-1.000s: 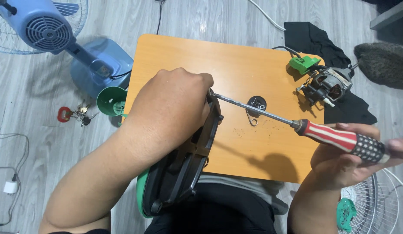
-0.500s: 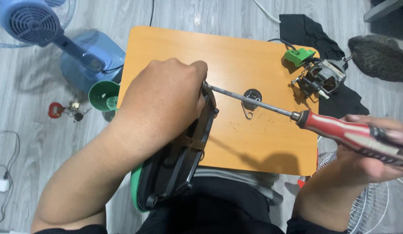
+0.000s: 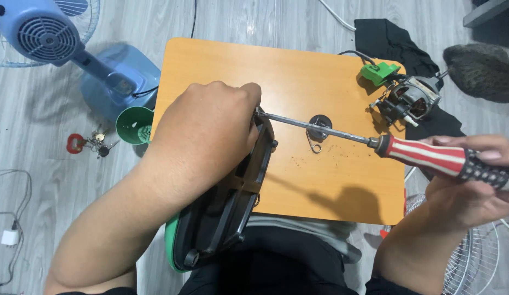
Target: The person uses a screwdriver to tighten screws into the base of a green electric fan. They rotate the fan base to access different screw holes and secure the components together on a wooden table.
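Note:
My left hand [image 3: 202, 131] grips the upper end of a black plastic fan base housing [image 3: 232, 207] with a green rim, tilted against the near edge of an orange table [image 3: 298, 65]. My right hand [image 3: 473, 186] holds a screwdriver [image 3: 429, 155] with a red-and-white striped handle. Its long metal shaft runs left across the table and its tip meets the housing just beside my left fingers. A small dark round part with a wire spring [image 3: 320, 128] lies on the table under the shaft.
A fan motor [image 3: 410, 101] with a green part [image 3: 380, 72] sits at the table's right edge on black cloth. A blue fan [image 3: 47, 38] and its base stand on the floor at left, beside a green funnel-like cup [image 3: 133, 124] and keys [image 3: 88, 145]. A wire fan guard [image 3: 478, 262] lies at lower right.
The view has shifted slightly and the screwdriver handle has dropped a little; its tip stays at the housing. My left hand keeps its grip in the same place.

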